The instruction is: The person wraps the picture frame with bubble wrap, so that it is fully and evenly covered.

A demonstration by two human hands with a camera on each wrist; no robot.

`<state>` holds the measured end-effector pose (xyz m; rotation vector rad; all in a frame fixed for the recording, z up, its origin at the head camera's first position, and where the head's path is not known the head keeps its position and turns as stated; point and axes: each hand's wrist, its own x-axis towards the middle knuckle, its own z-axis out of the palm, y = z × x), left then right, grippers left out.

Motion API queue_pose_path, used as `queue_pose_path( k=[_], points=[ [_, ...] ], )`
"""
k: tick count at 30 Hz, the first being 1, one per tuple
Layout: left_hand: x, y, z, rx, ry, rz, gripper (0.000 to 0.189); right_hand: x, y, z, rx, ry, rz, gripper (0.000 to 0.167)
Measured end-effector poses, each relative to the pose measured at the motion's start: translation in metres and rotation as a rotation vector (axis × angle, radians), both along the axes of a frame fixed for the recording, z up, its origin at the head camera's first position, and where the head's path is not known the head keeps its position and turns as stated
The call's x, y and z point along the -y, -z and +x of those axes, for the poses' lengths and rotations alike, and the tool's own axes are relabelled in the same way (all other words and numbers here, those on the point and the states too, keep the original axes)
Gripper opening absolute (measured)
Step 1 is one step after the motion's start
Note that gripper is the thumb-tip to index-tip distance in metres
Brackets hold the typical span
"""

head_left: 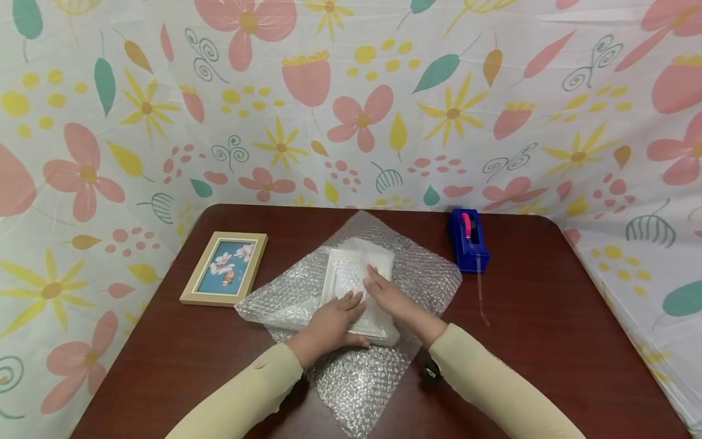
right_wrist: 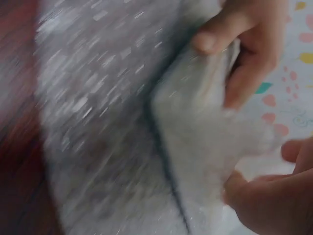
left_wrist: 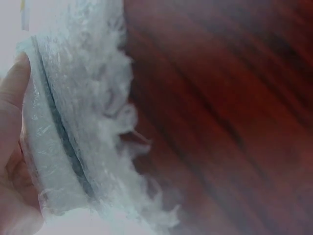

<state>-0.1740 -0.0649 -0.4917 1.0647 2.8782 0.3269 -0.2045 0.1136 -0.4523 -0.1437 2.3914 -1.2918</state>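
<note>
A white picture frame (head_left: 341,274) lies on a sheet of bubble wrap (head_left: 359,384) spread cornerwise on the table, with clear wrap partly over it. My left hand (head_left: 331,323) rests on the frame's lower left, fingers extended over its face and thumb along the near edge. On the frame's right side, my right hand (head_left: 392,299) lies with its fingers straight against the folded wrap. Blur in the right wrist view hides how firmly the right hand (right_wrist: 276,196) meets the loose flap (right_wrist: 244,137). The left wrist view shows the wrapped frame's side (left_wrist: 54,152) beside the left hand (left_wrist: 12,127).
On the left of the dark wooden table (head_left: 548,341) lies a light wood-framed flower picture (head_left: 200,297). A blue tape dispenser (head_left: 470,244) stands at the back right, a strip of clear tape (head_left: 481,299) trailing from it. A small black object (head_left: 430,370) sits by the right sleeve.
</note>
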Motion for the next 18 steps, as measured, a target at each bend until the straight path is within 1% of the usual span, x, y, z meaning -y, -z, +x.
queue_pose_path(
  k=[2,5,10,13,16,18],
  points=[
    [0.001,0.001,0.000,-0.020,0.004,0.005,0.085,-0.003,0.002,0.001,-0.045,-0.044,0.041,0.062],
    [0.000,0.001,0.001,-0.053,0.011,0.004,0.084,-0.004,0.007,0.005,-0.129,-0.062,0.114,0.059],
    [0.000,0.005,0.002,-0.078,0.013,0.010,0.084,0.004,0.019,0.013,-0.258,0.010,0.201,0.053],
    [0.001,0.006,0.002,-0.085,0.013,0.022,0.085,0.012,0.024,0.017,-0.340,0.062,0.217,0.050],
    [0.001,0.006,0.002,-0.088,0.006,0.023,0.085,0.021,0.028,0.020,-0.418,0.110,0.193,0.047],
    [0.000,0.005,0.002,-0.082,0.000,0.017,0.086,0.025,0.030,0.021,-0.451,0.122,0.193,0.047]
  ],
)
